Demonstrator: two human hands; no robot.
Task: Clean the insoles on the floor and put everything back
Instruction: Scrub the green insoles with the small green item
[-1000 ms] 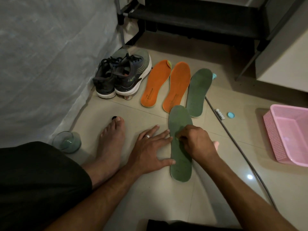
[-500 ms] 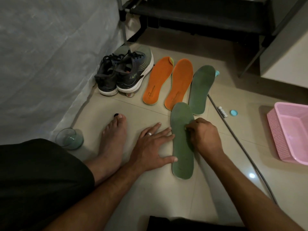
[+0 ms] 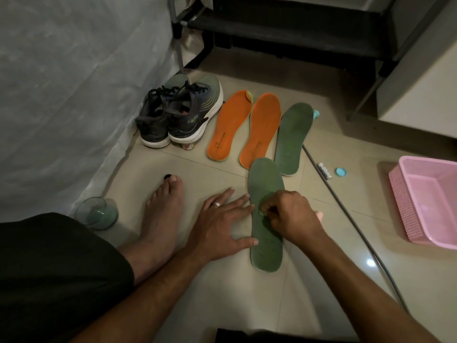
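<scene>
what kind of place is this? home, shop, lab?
Most likely a home, perhaps an entryway or corner: glossy beige tiled floor, a pair of dark lace-up sneakers beside a black metal rack, and a pink plastic basket set on the floor.

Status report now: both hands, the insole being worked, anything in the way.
Left hand flat on the floor, fingertips against near green insole. Right hand curled, rubbing its middle; what it holds is hidden. Grey cable runs just right; nothing blocking.

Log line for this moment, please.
left hand: flat, steadying near green insole | right hand: curled, scrubbing it | other three insoles: untouched
</scene>
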